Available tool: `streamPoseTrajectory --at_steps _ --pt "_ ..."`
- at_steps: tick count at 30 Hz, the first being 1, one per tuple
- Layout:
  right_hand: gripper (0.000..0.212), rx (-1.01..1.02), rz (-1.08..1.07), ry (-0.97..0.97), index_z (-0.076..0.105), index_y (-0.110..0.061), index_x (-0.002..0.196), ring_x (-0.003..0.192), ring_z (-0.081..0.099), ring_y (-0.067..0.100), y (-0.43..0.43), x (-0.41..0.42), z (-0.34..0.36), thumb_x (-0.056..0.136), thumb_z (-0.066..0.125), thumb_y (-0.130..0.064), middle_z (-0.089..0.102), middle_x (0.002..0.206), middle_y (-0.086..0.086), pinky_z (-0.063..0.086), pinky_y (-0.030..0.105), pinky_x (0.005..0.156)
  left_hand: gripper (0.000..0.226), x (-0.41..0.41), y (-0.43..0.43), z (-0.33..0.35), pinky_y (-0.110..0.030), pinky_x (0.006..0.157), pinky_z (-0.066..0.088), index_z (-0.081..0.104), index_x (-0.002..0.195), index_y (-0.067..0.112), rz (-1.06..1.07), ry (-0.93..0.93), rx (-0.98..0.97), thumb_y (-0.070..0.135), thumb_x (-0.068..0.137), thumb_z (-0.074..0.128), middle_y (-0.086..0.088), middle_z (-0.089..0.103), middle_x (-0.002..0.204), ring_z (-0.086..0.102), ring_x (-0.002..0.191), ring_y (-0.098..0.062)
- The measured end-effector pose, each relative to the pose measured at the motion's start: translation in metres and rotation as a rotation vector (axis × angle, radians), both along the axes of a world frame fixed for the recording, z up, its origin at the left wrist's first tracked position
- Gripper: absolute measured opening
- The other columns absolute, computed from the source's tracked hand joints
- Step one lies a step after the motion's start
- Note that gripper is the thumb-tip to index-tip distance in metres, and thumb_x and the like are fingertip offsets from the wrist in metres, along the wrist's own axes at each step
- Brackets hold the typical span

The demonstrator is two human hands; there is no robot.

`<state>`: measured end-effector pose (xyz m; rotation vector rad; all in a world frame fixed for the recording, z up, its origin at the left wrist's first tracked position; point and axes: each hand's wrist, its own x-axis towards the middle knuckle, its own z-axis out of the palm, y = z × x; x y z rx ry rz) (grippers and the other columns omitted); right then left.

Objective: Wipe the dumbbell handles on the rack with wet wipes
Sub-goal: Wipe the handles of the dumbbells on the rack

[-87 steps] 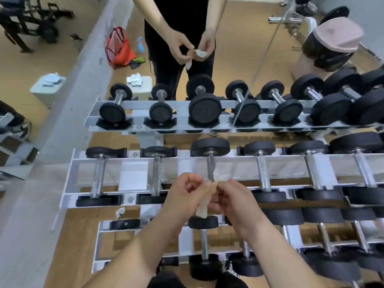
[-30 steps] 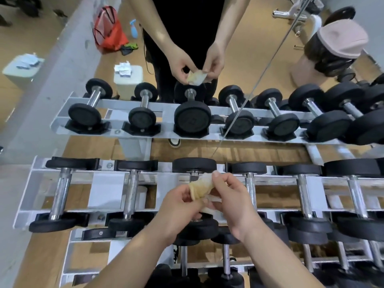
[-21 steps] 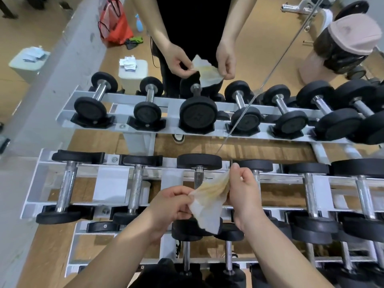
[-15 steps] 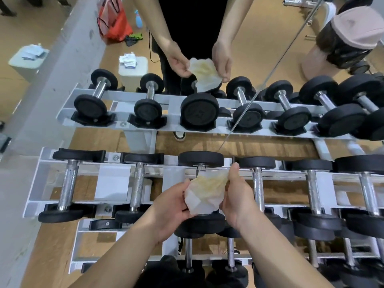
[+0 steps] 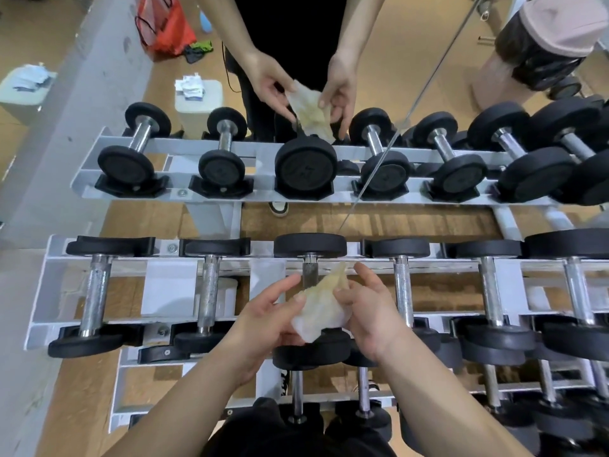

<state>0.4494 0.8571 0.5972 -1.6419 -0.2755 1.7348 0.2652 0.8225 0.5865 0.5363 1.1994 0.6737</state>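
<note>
A yellowed, soiled wet wipe (image 5: 321, 305) is held between both hands above the top tier of the white dumbbell rack (image 5: 39, 291). My left hand (image 5: 267, 321) pinches its left edge with the thumb, fingers stretched out. My right hand (image 5: 365, 311) grips its right side. Right behind the wipe, the chrome handle of the third dumbbell (image 5: 309, 273) shows only its far end. Two more chrome handles (image 5: 95, 295) (image 5: 207, 291) lie to the left and several to the right.
A mirror stands right behind the rack and repeats the rack (image 5: 89, 179), dumbbells and my hands. Lower tiers with more dumbbells (image 5: 298, 400) lie under my forearms. In the reflection a red bag (image 5: 164, 24) and a white bin (image 5: 197, 94) stand on the wooden floor.
The wipe, a narrow strip at first, was spread open between my hands and is now being gathered again. The view has dropped closer to the rack.
</note>
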Motion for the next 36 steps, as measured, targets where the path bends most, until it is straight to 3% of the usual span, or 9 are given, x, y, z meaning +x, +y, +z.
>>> streamPoseTrajectory --at_steps 5,8,12,16,19,23,27,33,36 --pt "0.067 0.105 0.131 -0.176 0.042 -0.028 0.154 0.090 0.072 0.021 -0.002 0.002 0.009 0.099 0.055 0.008 0.074 0.116 0.006 0.054 0.027 0.060 0.047 -0.006 0.001 -0.005 -0.033 0.094 0.058 0.065 0.133 0.046 -0.193 0.142 0.109 0.029 0.091 0.079 -0.010 0.067 0.087 0.071 0.084 -0.025" --pt "0.059 0.169 0.254 -0.301 0.050 -0.028 0.149 0.082 0.069 0.016 -0.002 0.005 0.015 0.098 0.063 0.000 0.075 0.103 0.006 0.051 0.027 0.068 0.038 -0.004 0.001 0.001 -0.024 0.073 0.056 0.069 0.130 0.039 -0.314 0.205 0.178 0.022 0.096 0.072 0.000 0.077 0.089 0.066 0.077 -0.015" --pt "0.055 0.208 0.334 -0.394 0.053 -0.031 0.143 0.079 0.068 0.011 0.000 0.009 0.020 0.097 0.064 -0.002 0.073 0.095 0.001 0.050 0.026 0.070 0.004 0.004 0.004 -0.001 -0.042 0.090 0.061 0.082 0.090 0.030 -0.218 0.367 0.203 0.027 0.087 0.081 0.000 0.078 0.089 0.074 0.087 -0.019" --pt "0.052 0.218 0.243 -0.442 0.063 -0.029 0.133 0.097 0.068 0.013 0.003 0.013 0.019 0.096 0.059 0.006 0.072 0.112 -0.006 0.051 0.026 0.075 0.020 0.004 0.006 0.000 -0.034 0.084 0.057 0.072 0.070 0.020 -0.167 0.444 0.260 0.026 0.078 0.089 0.007 0.068 0.104 0.069 0.088 -0.012" --pt "0.038 0.150 0.296 -0.326 0.071 -0.017 0.122 0.089 0.072 0.021 0.003 0.018 0.016 0.094 0.061 0.007 0.080 0.098 0.005 0.056 0.034 0.077 0.026 0.000 0.008 0.002 -0.032 0.085 0.048 0.061 0.065 0.018 -0.131 0.286 0.245 0.018 0.082 0.080 0.012 0.070 0.112 0.067 0.099 -0.012" --pt "0.048 0.155 0.437 -0.153 0.076 -0.014 0.118 0.092 0.075 0.030 0.001 0.029 0.017 0.073 0.093 -0.019 0.077 0.103 0.016 0.061 0.039 0.087 0.014 -0.006 0.012 0.009 -0.029 0.058 0.044 0.058 0.073 0.016 0.051 -0.025 0.077 0.026 0.078 0.068 -0.007 0.063 0.077 0.058 0.071 -0.024" --pt "0.053 0.115 0.725 -0.317 0.080 -0.031 0.111 0.098 0.072 0.017 0.004 0.023 0.012 0.063 0.099 -0.043 0.074 0.109 0.004 0.062 0.033 0.084 0.024 -0.007 0.011 0.006 -0.037 0.067 0.046 0.061 0.088 0.016 0.017 -0.025 -0.017 0.038 0.082 0.070 -0.012 0.065 0.087 0.062 0.081 -0.030" --pt "0.009 0.088 0.607 -0.237 0.075 -0.007 0.086 0.088 0.072 0.025 0.010 0.019 0.000 0.090 0.081 -0.013 0.074 0.088 0.010 0.063 0.051 0.089 0.048 -0.002 0.011 0.007 -0.038 0.075 0.059 0.067 0.126 0.009 -0.022 -0.151 -0.206 0.044 0.092 0.072 -0.015 0.075 0.112 0.073 0.097 -0.029" --pt "0.011 0.118 0.665 -0.287 0.074 -0.007 0.089 0.080 0.068 0.020 0.015 0.018 -0.001 0.092 0.079 -0.017 0.071 0.084 0.006 0.063 0.039 0.074 0.041 -0.001 0.012 0.005 -0.035 0.079 0.061 0.065 0.132 0.007 -0.044 -0.227 -0.297 0.025 0.095 0.069 -0.017 0.074 0.120 0.073 0.104 -0.028"
